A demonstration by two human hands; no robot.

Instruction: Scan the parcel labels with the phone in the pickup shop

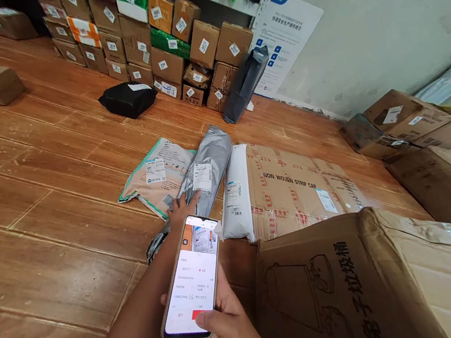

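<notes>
My right hand (228, 323) grips a smartphone (192, 283), its thumb resting on a red button near the bottom of the lit screen. The upper part of that screen shows a camera picture of a parcel label. Beyond the phone, my left hand (183, 209) lies with fingers spread on the lower end of a long grey plastic parcel (212, 154), just below its white label. Part of this hand is hidden behind the phone. To the left of the grey parcel is a flat pink and green bag (157, 171); to the right lies a white plastic parcel (236, 196).
A flat carton (291, 181) lies beside the white parcel, with a large carton (338, 288) in front at right. Stacked labelled boxes (136, 40) line the back below a shelf. A black parcel (129, 99) is on the wooden floor (48, 237). More boxes (414, 116) stand along the wall.
</notes>
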